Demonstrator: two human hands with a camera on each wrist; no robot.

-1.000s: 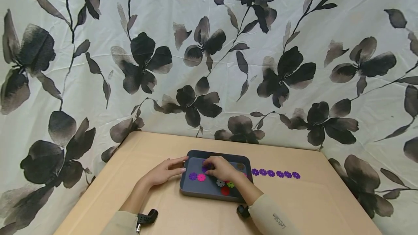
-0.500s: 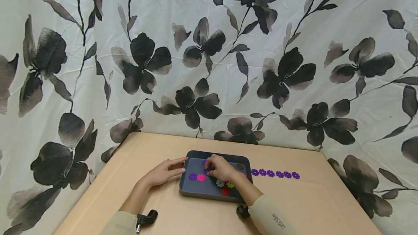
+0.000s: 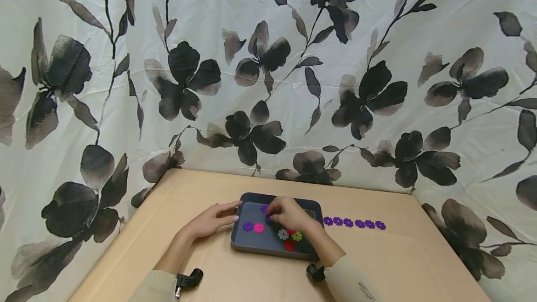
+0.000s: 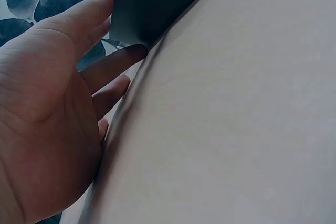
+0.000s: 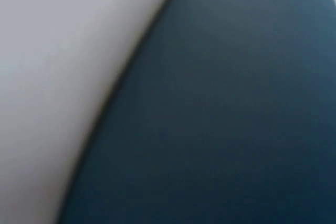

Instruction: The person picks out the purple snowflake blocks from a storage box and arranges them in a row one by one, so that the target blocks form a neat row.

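My right hand [image 3: 289, 213] is over the grey tray [image 3: 268, 251], its thumb and fingertips pinching a purple flower-shaped disc [image 3: 269, 219]. Just behind those fingertips lies another purple disc [image 3: 264, 208] on the tray floor. My left hand [image 3: 209, 220] has its fingers extended, fingertips at the tray's left wall; the left wrist view shows this hand [image 4: 47, 98] with fingers against the dark tray side [image 4: 152, 3]. Left in the tray lie a purple disc [image 3: 248, 226] and a pink disc [image 3: 258, 228]. The right wrist view shows only the tray's outer side [image 5: 210, 98], without the hand.
More discs lie in the tray near my right wrist: grey [image 3: 283, 234], lime green [image 3: 297, 236] and red [image 3: 289, 245]. Right of the tray, a row of several purple discs [image 3: 348, 223] runs along the tan table [image 3: 402, 264]. A floral cloth [image 3: 293, 106] hangs behind.
My right hand has shifted slightly right and up with the purple disc between its fingertips, uncovering more of the purple disc behind. My left hand has stayed at the tray's edge.
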